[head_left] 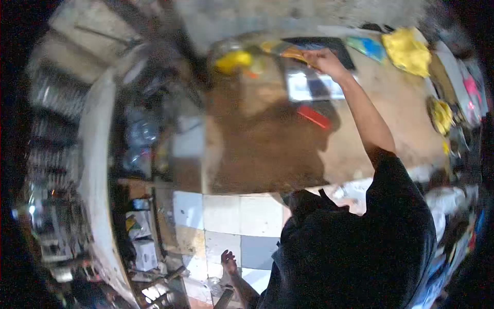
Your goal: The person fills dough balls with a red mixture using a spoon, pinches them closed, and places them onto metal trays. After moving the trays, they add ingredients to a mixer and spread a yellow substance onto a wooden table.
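My right hand [325, 63] reaches across the wooden table [370, 139] with its fingers closed around one end of a long yellow and grey object [287, 50]. Motion blur hides exactly what kind of object it is. Just behind and below this hand lie a dark flat panel [337, 49] and a shiny whitish rectangle [303, 86]. A red oblong item [314, 117] rests on the tabletop closer to my body. My left hand [229, 261] hangs low beside me above the tiled floor, fingers loosely apart and nothing seen in them.
Yellow crumpled cloth [406, 51] and a blue-green packet [366, 47] lie at the table's far right. A bright yellow item [234, 62] sits at the far left. Blurred shelving [56, 129] and a pale ledge [95, 154] stand to the left, above a white box [145, 255].
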{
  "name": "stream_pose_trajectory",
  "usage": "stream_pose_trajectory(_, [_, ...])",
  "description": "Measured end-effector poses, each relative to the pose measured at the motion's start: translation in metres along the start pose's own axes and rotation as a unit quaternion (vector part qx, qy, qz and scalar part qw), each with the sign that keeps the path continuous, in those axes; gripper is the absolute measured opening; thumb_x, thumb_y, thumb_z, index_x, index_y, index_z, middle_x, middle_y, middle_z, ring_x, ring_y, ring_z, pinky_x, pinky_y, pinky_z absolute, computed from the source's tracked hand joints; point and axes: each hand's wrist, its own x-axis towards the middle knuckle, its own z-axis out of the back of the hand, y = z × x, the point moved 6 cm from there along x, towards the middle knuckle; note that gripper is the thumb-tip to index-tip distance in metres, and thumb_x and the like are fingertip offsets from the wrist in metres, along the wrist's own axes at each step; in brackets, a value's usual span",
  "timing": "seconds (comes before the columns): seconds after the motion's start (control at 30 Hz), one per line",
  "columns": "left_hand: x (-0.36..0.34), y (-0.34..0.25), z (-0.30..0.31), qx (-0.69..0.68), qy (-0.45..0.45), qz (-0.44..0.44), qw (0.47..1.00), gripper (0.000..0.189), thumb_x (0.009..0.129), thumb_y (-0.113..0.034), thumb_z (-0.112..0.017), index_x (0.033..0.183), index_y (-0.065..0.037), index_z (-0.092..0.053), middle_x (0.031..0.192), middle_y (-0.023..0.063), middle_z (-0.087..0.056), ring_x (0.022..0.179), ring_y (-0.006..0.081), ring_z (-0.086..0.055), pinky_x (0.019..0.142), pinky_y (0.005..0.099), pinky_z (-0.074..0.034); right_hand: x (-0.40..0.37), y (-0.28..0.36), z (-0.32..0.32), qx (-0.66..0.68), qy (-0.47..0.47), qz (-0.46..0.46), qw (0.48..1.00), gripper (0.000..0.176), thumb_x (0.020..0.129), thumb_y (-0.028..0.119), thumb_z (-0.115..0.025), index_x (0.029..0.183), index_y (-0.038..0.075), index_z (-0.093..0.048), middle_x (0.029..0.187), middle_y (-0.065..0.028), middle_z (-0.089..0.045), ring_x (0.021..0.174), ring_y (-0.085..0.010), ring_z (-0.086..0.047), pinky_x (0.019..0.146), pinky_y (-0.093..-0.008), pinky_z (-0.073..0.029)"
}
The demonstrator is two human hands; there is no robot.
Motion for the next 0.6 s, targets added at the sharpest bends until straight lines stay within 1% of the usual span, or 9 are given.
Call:
stream_pose_trajectory(0.1, [-0.018,0.031,-0.021,0.012,0.063,-0.136,0.989,0.036,0.082,-0.010,-0.060,0.118,-0.006,-0.053,0.084,0.0060,-0.062,0.067,0.0114,-0.054,0.051,0.0227,-0.042,-0.120,-0.064,0.068,0.167,0.074,-0.054,0.982,0.030,0.088,0.008,-0.054,0.116,0.002,-0.060,0.072,-0.0039,-0.062,0.049,-0.0070,-0.049,0.043,-0.0224,-0.041])
stream_pose_trajectory(0.17, [-0.023,0.017,-0.056,0.007,0.025,-0.107,0.994,0.030,0.082,-0.008,-0.060,0.112,-0.006,-0.058,0.086,0.0065,-0.063,0.068,0.0122,-0.054,0.055,0.0255,-0.043,-0.188,-0.098,0.103,0.123,0.078,-0.073,0.987,0.024,0.087,0.010,-0.058,0.109,0.000,-0.063,0.071,-0.0049,-0.062,0.050,-0.0081,-0.051,0.042,-0.0222,-0.041])
stream_pose_trajectory(0.23, [-0.032,-0.027,-0.083,0.216,-0.040,-0.230,0.948,0.024,0.081,-0.006,-0.062,0.104,-0.004,-0.062,0.086,0.0055,-0.063,0.070,0.0142,-0.055,0.060,0.0277,-0.046,-0.238,-0.168,0.126,0.099,0.072,-0.114,0.986,0.023,0.084,0.013,-0.065,0.102,0.000,-0.065,0.068,-0.0050,-0.062,0.051,-0.0092,-0.053,0.043,-0.0219,-0.043])
stream_pose_trajectory(0.3, [-0.043,-0.094,-0.131,0.243,-0.001,-0.302,0.922,0.026,0.080,-0.010,-0.065,0.105,-0.002,-0.059,0.088,0.0053,-0.061,0.074,0.0112,-0.055,0.063,0.0215,-0.043,-0.271,-0.251,0.150,0.064,-0.039,-0.255,0.964,0.024,0.082,0.016,-0.069,0.099,-0.001,-0.067,0.067,-0.0051,-0.062,0.051,-0.0091,-0.053,0.044,-0.0207,-0.044])
stream_pose_trajectory(0.37, [-0.034,-0.150,-0.177,0.251,-0.014,-0.323,0.912,0.019,0.082,-0.004,-0.062,0.101,-0.004,-0.061,0.087,0.0061,-0.062,0.076,0.0156,-0.056,0.069,0.0287,-0.047,-0.294,-0.254,0.156,0.225,-0.243,-0.226,0.916,0.019,0.082,0.013,-0.066,0.095,-0.001,-0.067,0.067,-0.0038,-0.063,0.051,-0.0086,-0.055,0.046,-0.0202,-0.046])
stream_pose_trajectory(0.43, [0.002,-0.187,-0.237,-0.108,0.115,-0.319,0.935,0.020,0.084,-0.006,-0.063,0.104,-0.004,-0.058,0.092,0.0074,-0.061,0.081,0.0153,-0.055,0.075,0.0291,-0.046,-0.287,-0.292,0.132,0.321,-0.294,-0.111,0.894,0.018,0.084,0.008,-0.060,0.099,0.000,-0.064,0.090,-0.0073,-0.067,0.077,-0.0139,-0.061,0.069,-0.0279,-0.051])
stream_pose_trajectory(0.47, [0.010,-0.213,-0.283,-0.069,0.166,-0.360,0.916,0.018,0.087,-0.010,-0.061,0.103,-0.005,-0.057,0.094,0.0072,-0.060,0.083,0.0150,-0.054,0.077,0.0291,-0.045,-0.272,-0.306,0.108,0.352,-0.313,-0.034,0.881,0.012,0.081,0.004,-0.063,0.093,0.000,-0.062,0.086,-0.0059,-0.063,0.082,-0.0173,-0.060,0.075,-0.0313,-0.050])
stream_pose_trajectory(0.53, [-0.035,-0.281,-0.401,0.021,0.261,-0.448,0.855,0.017,0.089,-0.016,-0.059,0.100,-0.005,-0.054,0.098,0.0070,-0.059,0.085,0.0144,-0.053,0.080,0.0289,-0.044,-0.251,-0.312,0.070,0.337,-0.244,-0.153,0.896,0.018,0.079,0.002,-0.063,0.097,0.001,-0.060,0.091,-0.0054,-0.062,0.086,-0.0160,-0.058,0.079,-0.0298,-0.049])
stream_pose_trajectory(0.6, [-0.084,-0.326,-0.485,0.073,0.308,-0.497,0.808,0.019,0.089,-0.020,-0.060,0.097,-0.005,-0.052,0.100,0.0069,-0.058,0.086,0.0142,-0.052,0.081,0.0287,-0.044,-0.232,-0.268,0.118,0.250,-0.215,-0.101,0.939,0.021,0.077,0.005,-0.066,0.097,0.001,-0.060,0.091,-0.0051,-0.062,0.085,-0.0159,-0.058,0.078,-0.0297,-0.048])
